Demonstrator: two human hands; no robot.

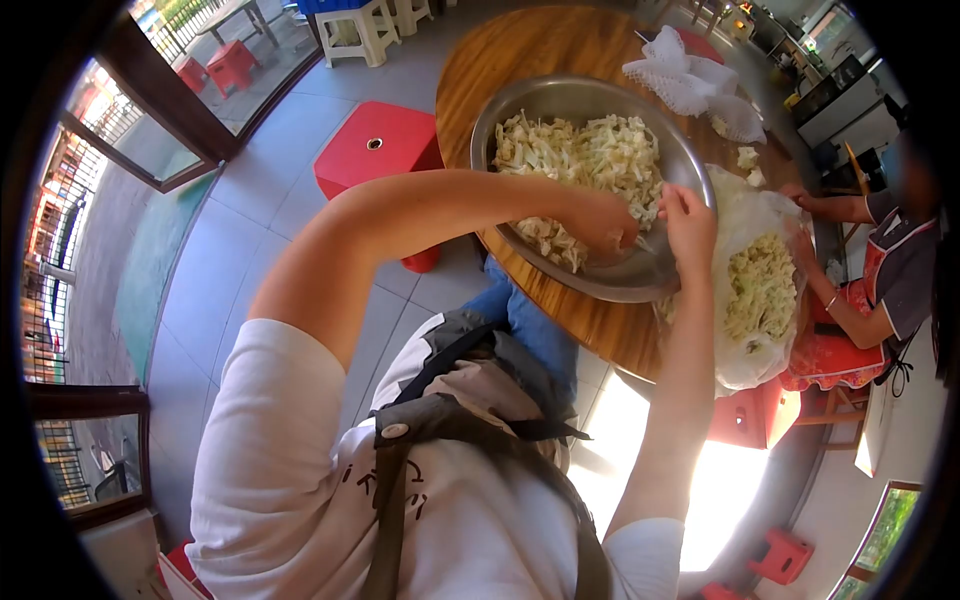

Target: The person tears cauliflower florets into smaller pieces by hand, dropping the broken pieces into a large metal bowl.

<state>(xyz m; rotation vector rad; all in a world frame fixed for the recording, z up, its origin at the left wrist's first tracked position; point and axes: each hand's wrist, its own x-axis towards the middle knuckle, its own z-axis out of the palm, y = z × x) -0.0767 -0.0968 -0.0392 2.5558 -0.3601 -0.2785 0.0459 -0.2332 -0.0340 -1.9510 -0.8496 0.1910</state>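
A large oval metal basin (690, 150) holds a heap of pale, broken cauliflower pieces (575, 150). My left hand (603, 222) reaches across into its near side, fingers curled downward beside the heap; what they hold, if anything, is hidden. Over the basin's right rim comes my right hand (688, 220), thumb and fingers pinched together at the edge of the heap. A small pale bit shows at its fingertips, too small to name surely. The two hands are close together but apart.
The basin stands on a round wooden table (465, 75). To its right, a clear plastic bag (740, 375) holds more cauliflower pieces; a co-worker in a red apron (870, 290) has both hands by it. White netting (680, 75) lies behind. A red stool (370, 150) stands left.
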